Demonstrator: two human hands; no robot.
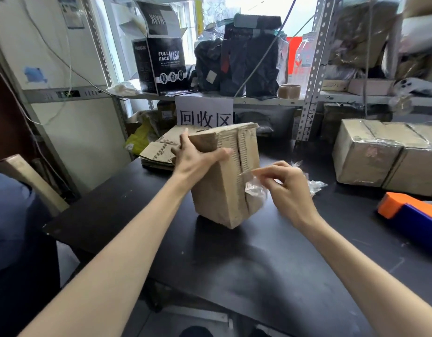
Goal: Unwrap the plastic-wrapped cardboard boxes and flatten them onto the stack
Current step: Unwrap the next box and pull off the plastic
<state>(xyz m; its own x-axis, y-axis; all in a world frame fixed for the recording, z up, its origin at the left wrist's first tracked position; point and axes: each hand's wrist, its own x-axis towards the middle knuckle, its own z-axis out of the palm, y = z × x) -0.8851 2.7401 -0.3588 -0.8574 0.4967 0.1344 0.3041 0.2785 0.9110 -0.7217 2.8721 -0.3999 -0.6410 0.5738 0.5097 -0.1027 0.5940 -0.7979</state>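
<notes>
One rough cardboard box (219, 190): left hand (198, 159) grips its top, right hand (287, 188) pinches crinkled clear plastic (255, 190).

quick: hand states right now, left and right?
Left hand: holding the cardboard box near its top.
Right hand: fingers pinching the plastic wrap at the box's seam.

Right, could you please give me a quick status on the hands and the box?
Left hand grips cardboard box top. Right hand pinches plastic wrap at box front. Box stands on table. Flattened stack just behind.
</notes>
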